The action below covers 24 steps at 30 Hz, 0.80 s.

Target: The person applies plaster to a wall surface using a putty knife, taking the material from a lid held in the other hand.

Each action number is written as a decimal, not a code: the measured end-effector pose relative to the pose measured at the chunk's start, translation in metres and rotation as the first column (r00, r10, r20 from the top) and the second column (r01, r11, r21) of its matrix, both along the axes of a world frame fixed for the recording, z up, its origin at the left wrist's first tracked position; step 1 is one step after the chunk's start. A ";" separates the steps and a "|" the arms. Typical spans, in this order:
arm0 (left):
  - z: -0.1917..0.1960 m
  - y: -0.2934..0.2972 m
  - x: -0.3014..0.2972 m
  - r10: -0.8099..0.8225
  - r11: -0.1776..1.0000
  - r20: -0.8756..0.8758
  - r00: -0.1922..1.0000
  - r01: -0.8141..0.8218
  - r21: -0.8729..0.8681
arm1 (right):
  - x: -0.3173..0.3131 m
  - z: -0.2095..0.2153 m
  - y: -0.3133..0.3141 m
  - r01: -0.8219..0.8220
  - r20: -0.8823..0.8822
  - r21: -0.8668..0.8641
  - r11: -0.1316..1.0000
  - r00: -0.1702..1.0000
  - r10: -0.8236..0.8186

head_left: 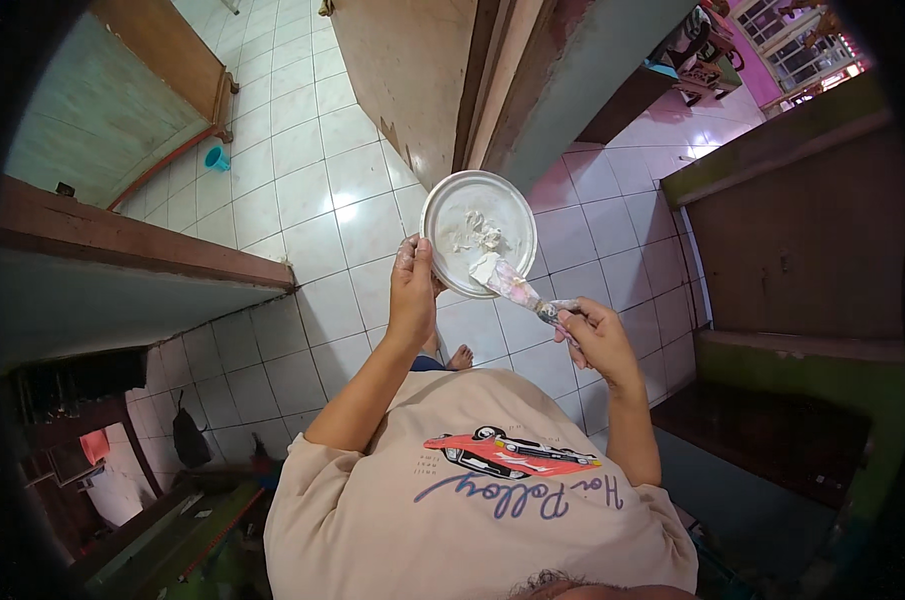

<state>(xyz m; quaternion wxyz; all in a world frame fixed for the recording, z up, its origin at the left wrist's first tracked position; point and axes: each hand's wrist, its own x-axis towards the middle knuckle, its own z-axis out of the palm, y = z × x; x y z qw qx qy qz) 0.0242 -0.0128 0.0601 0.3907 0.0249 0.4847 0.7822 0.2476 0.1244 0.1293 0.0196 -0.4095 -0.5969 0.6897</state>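
Note:
My left hand (414,285) grips the near rim of a round white lid (448,212), held flat in front of me with lumps of white putty (476,233) on it. In my right hand (593,335) is a putty knife (518,289) with a paint-stained blade. Its tip rests on the lid's lower right part, loaded with white paste. My bare foot (461,356) shows on the tiled floor below the hands.
White floor tiles (313,170) spread around me. A wooden door and frame (493,80) stand straight ahead. A ledge with a brown top (133,245) runs at the left. A dark wooden cabinet (803,230) is at the right. A small teal cup (217,157) lies on the floor far left.

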 end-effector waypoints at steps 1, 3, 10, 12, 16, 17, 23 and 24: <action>-0.003 0.000 -0.001 -0.009 1.000 0.002 1.000 0.009 0.005 | -0.001 -0.004 -0.001 0.006 -0.012 -0.007 1.000 1.000 -0.006; -0.004 0.000 -0.001 -0.015 1.000 0.003 1.000 0.015 0.010 | -0.006 -0.010 -0.003 0.008 -0.024 -0.012 1.000 1.000 -0.009; -0.003 0.003 -0.001 0.010 1.000 0.060 0.998 -0.011 0.013 | -0.031 -0.024 -0.008 0.029 -0.054 -0.023 0.999 0.998 -0.030; -0.007 0.004 -0.001 0.017 1.000 0.075 0.997 -0.019 0.017 | -0.040 -0.027 -0.008 0.030 -0.061 -0.009 1.000 0.998 -0.030; -0.014 0.007 -0.003 0.003 1.000 -0.012 1.000 -0.004 -0.029 | -0.051 -0.035 -0.005 0.047 -0.090 0.039 0.998 0.995 -0.044; -0.014 0.006 -0.003 -0.011 1.000 -0.011 1.000 0.011 -0.027 | -0.052 -0.037 -0.005 0.051 -0.110 0.043 0.998 0.993 -0.046; -0.021 -0.003 -0.007 -0.046 0.999 -0.024 0.999 0.046 0.004 | -0.062 -0.027 -0.006 0.078 -0.160 0.060 0.995 0.985 -0.068; -0.021 -0.002 -0.009 -0.047 0.999 -0.036 0.998 0.047 0.025 | -0.062 -0.027 -0.003 0.081 -0.173 0.080 0.994 0.983 -0.066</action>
